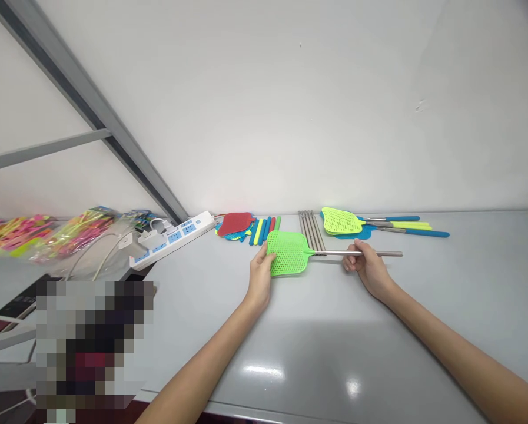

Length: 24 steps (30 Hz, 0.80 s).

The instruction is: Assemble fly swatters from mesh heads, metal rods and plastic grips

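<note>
Flyswatter head (289,253), green, on a steel shaft (387,254), is on the near side of the metal rod row (311,228). Left hand (260,278) pinches the head's edge; right hand (370,268), fingers curled, grips the shaft. Coloured grips (258,231) lie left of the row, flyswatters (341,221) right.

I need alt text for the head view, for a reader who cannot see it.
Green swatter held over a grey table, a person's left grip on its mesh and right grip on its rod. Behind lie stacked heads, coloured handles, metal rods and more swatters; a white power strip is at left.
</note>
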Motion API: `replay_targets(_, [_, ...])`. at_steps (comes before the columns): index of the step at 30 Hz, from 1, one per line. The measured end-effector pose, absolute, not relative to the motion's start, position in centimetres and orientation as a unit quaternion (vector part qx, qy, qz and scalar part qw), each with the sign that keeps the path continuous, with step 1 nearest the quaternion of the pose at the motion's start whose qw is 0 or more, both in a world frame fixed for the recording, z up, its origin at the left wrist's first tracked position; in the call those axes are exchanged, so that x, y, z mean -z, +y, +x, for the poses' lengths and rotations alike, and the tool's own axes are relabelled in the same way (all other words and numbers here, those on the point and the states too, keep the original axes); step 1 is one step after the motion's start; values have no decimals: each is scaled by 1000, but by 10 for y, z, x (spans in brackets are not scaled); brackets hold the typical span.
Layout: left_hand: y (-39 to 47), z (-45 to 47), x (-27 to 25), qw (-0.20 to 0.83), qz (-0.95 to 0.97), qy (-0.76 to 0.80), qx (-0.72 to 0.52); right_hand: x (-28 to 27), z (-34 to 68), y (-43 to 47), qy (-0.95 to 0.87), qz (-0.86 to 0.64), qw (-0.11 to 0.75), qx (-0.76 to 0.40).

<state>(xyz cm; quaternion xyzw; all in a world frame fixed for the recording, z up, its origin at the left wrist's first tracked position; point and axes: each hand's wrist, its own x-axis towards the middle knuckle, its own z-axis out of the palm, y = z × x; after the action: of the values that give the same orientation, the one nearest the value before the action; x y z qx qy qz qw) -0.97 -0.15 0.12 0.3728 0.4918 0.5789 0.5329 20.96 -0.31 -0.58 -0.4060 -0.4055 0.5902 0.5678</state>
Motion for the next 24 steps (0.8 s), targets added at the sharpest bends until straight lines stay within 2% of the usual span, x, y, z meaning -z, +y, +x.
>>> replay_targets(9, [-13,-4,-6,496,419,520,-555,0,208,-9,-360,-330,475,-733])
replay_targets(24, [-20,-1,-6,438,471,557,-526,2,208,-10,-375,-313,474,-732])
